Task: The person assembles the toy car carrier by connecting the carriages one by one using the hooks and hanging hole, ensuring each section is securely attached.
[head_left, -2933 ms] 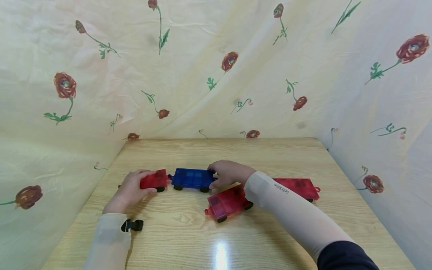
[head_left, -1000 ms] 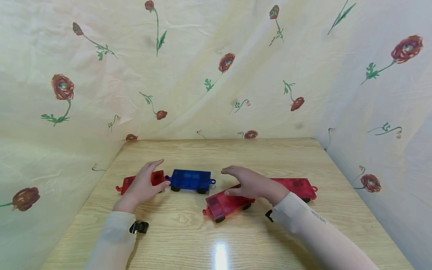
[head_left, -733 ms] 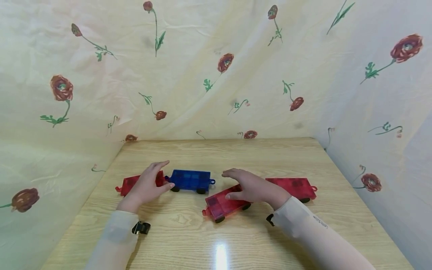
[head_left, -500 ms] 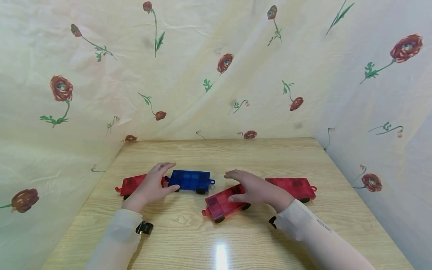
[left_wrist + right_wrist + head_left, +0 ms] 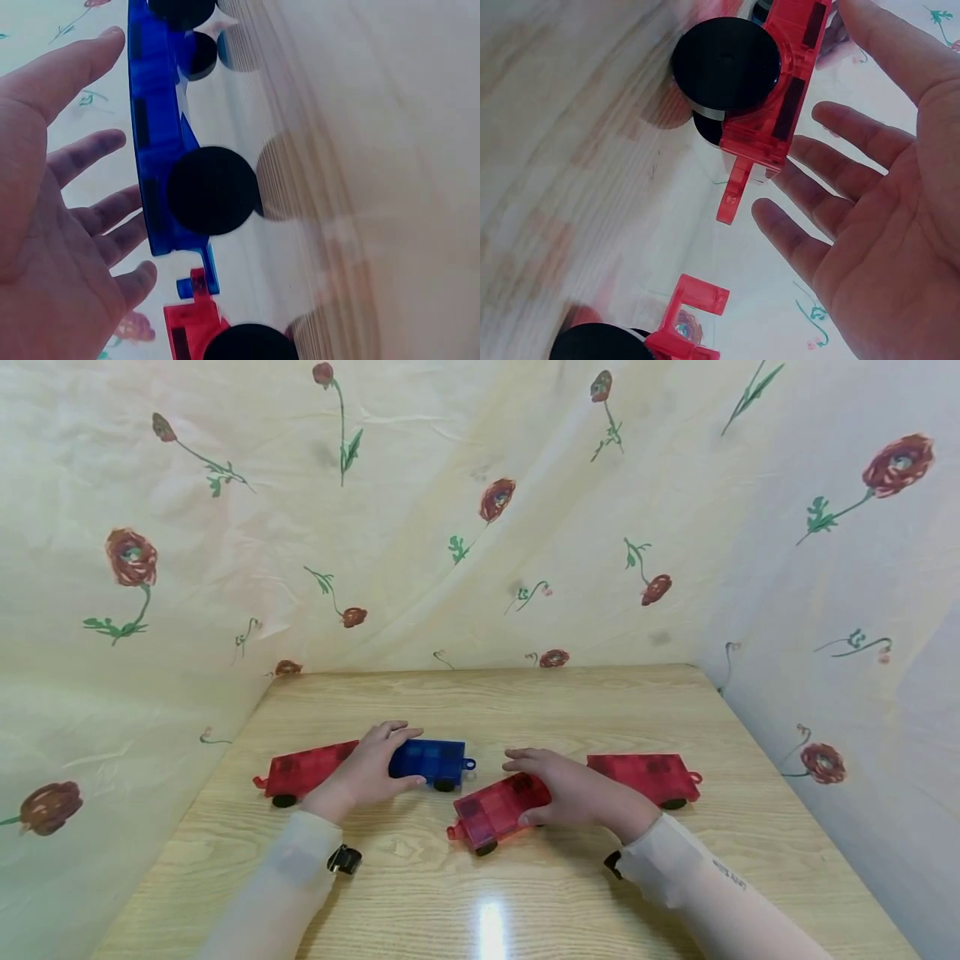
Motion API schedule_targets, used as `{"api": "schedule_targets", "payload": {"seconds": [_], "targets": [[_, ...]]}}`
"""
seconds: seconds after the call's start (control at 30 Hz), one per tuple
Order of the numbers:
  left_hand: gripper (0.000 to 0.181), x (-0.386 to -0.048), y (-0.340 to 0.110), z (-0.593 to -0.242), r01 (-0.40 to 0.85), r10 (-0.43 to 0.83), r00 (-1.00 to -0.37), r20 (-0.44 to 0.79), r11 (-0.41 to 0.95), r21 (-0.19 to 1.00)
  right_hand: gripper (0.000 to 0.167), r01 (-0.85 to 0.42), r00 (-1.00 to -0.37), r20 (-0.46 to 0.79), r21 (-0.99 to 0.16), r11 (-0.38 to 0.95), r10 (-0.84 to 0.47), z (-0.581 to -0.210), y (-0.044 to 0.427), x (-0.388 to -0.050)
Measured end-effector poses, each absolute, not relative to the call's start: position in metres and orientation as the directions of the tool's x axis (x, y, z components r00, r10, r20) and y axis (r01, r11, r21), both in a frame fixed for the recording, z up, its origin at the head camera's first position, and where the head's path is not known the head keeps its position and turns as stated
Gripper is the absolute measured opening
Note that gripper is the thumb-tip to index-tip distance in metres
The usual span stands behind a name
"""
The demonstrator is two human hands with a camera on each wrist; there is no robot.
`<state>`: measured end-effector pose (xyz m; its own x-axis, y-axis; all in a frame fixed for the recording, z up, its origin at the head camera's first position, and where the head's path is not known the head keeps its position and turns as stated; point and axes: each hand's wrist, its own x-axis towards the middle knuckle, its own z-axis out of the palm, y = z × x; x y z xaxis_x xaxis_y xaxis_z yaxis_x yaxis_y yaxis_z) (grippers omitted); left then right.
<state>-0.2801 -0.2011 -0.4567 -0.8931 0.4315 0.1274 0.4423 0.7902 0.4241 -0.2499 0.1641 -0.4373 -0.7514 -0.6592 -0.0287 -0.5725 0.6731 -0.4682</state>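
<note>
Several see-through toy train cars on black wheels stand on the table. My left hand (image 5: 371, 768) hovers over the near end of the blue train car (image 5: 438, 758), fingers spread around it without a visible grip. Behind that hand sits a red train car (image 5: 307, 770); in the left wrist view its red coupling (image 5: 198, 281) meets the blue car's hook. My right hand (image 5: 573, 793) is over the rear of the slanted red train car (image 5: 483, 818), fingers loosely extended beside it. In the right wrist view that car's tab (image 5: 735, 191) is apart from another red coupling (image 5: 697, 296).
Another red train car (image 5: 637, 772) stands behind the right wrist, with its ring pointing right. The wooden table (image 5: 420, 893) meets flower-patterned cloth (image 5: 420, 527) at the back and both sides. Black wrist straps (image 5: 345, 860) sit on the sleeves.
Both hands have let go of the left red car and blue car. The left hand has moved right from the red car to the blue one; the right hand has drawn back over the slanted red car.
</note>
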Motion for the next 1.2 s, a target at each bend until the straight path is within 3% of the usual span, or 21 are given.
{"api": "schedule_targets", "payload": {"seconds": [0.77,1.2], "targets": [[0.075,-0.277,-0.183,-0.461,0.432,0.472,-0.881,0.008,0.799,0.418,0.060,-0.544,-0.776,-0.060,-0.438,0.716,-0.628,-0.442,0.167,-0.239],[0.069,-0.268,-0.186,-0.459,0.441,0.459,-0.887,0.049,0.811,0.383,0.057,-0.585,-0.772,0.007,-0.402,0.705,-0.636,-0.448,0.174,-0.232]]}}
